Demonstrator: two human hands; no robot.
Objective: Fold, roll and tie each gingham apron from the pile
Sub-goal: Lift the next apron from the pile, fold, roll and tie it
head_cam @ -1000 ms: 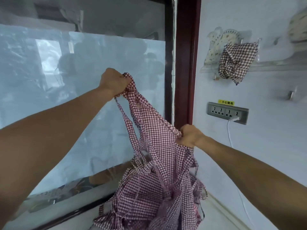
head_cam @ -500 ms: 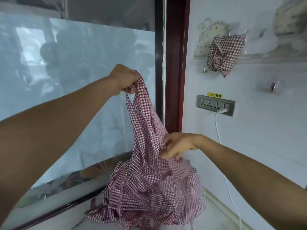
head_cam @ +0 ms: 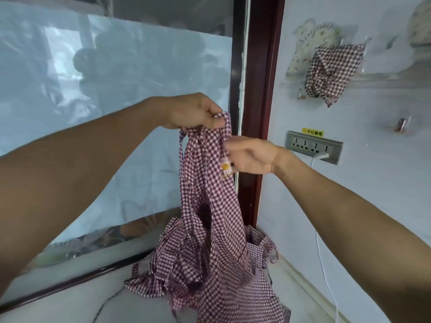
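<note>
Above the pile [head_cam: 210, 271], the left hand [head_cam: 193, 113] pinches the apron [head_cam: 207, 183] by its top strap while the right hand [head_cam: 251, 157] grips its upper edge just below.

1. Two hands: left hand [head_cam: 191, 111], right hand [head_cam: 250, 157], both beside the door frame [head_cam: 261, 113].
2. One apron [head_cam: 207, 183] held up left of the frame; more in a pile [head_cam: 210, 271] at its foot, number unclear.
3. One checked cloth [head_cam: 331, 68] on the wall right of the frame.
4. One socket strip [head_cam: 313, 146] right of the frame, one cable [head_cam: 326, 264] below it.

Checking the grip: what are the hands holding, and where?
Both hold the gingham apron: left hand pinches its top strap, right hand grips the upper edge just below.
</note>
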